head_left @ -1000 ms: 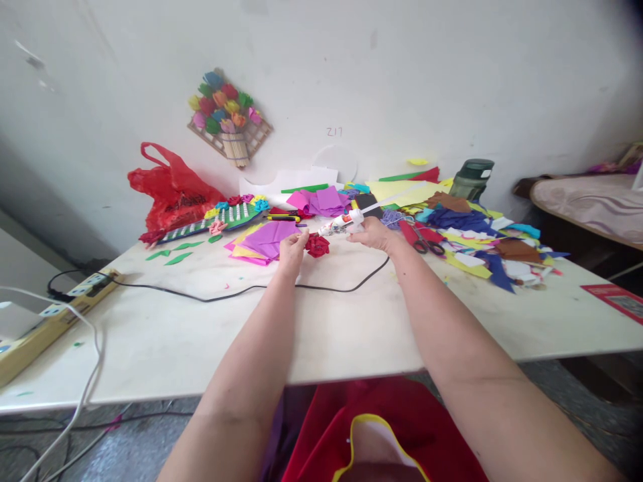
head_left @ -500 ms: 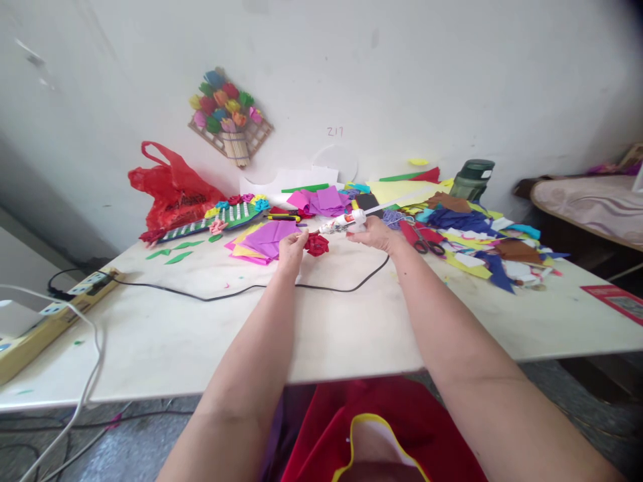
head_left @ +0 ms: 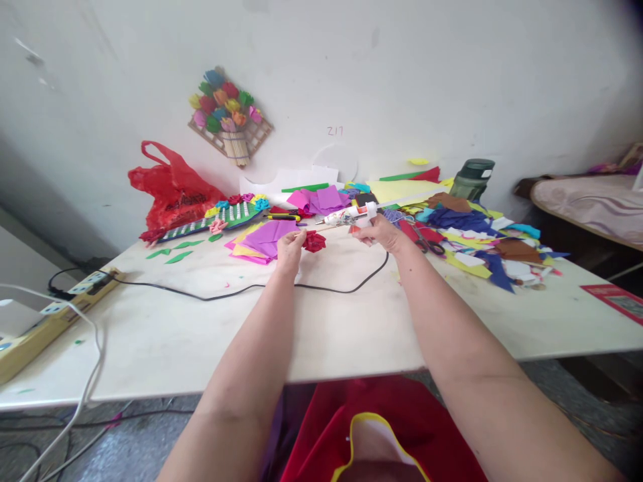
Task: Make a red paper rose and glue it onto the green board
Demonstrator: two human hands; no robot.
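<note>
Pinching the crumpled red paper flower [head_left: 314, 242] over the white worktop [head_left: 351, 331], left hand [head_left: 290, 252] could get burnt if the white plastic glue gun [head_left: 346, 216], gripped nearby in right hand [head_left: 382, 234], drips or its thin black cord [head_left: 241, 292] snags.

A colourful flower decoration [head_left: 221, 107] is hanging on the far wall [head_left: 402, 80]. Below, a red plastic bag [head_left: 173, 184] is slumping at left, a green bottle [head_left: 471, 179] standing at right.
</note>
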